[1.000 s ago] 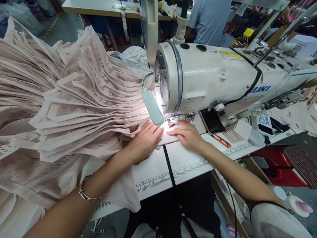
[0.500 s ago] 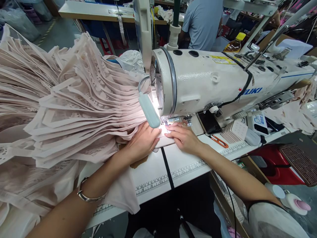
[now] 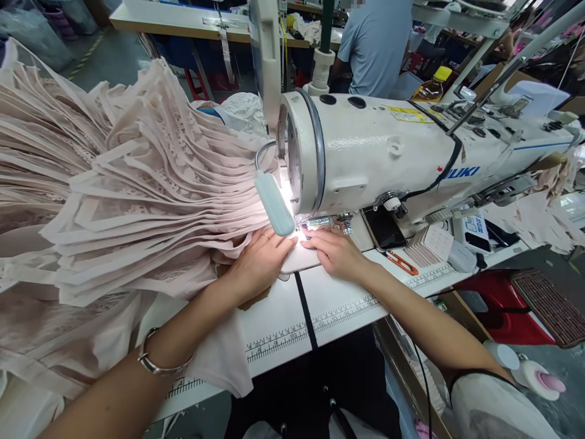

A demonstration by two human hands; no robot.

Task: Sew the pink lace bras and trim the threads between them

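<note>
A large heap of pale pink, layered fabric pieces with lace panels (image 3: pixel 150 183) covers the left side, one light fold hanging over the table's front edge beneath the left forearm. The long, white metal sewing machine with blue lettering (image 3: pixel 365 146) stretches from the centre to the right. Under both lies a white tabletop with printed black ruler scales (image 3: pixel 269 314), crossed by a black strip. Beyond the machine is a person in a light blue shirt (image 3: pixel 377 49).

The left hand (image 3: pixel 258 262) lies palm down at the heap's lower right edge, fingers close together, their tips beside the needle area. The right hand (image 3: pixel 336 253) faces it, fingers bent and pointing inward; a small gap separates the two. Glare hides what lies under the fingertips, so I cannot tell whether either hand grips cloth.

A pale green, rounded lamp (image 3: pixel 275 204) hangs just above the left fingers. Right of the right hand lie a black, flat phone (image 3: pixel 384 227) and a slim orange hand tool (image 3: pixel 401 263). A silver metal bracelet (image 3: pixel 155 360) circles the left wrist.
</note>
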